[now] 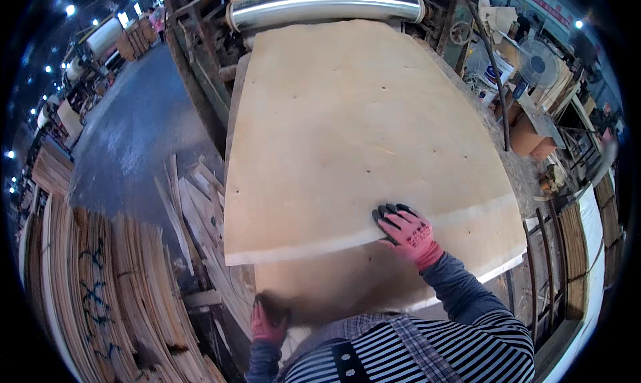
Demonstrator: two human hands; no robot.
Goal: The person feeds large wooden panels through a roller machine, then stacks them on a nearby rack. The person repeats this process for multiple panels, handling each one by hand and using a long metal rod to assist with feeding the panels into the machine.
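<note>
A large pale wood veneer sheet lies in front of me, its far end close to a shiny metal roller. Under its near edge, a second veneer sheet sticks out toward my body. My right hand, in a pink glove with dark fingertips, rests flat on the upper sheet just above that edge, fingers stretched out. At the near left corner of the lower sheet is my left hand, also gloved. Its fingers are dark and blurred, so whether they grip the sheet does not show.
Upright stacked veneer stands at the near left, with loose wood strips beside the sheets. The machine frame rises at the far left. On the right are a fan, a brown carton, metal bars and another veneer stack.
</note>
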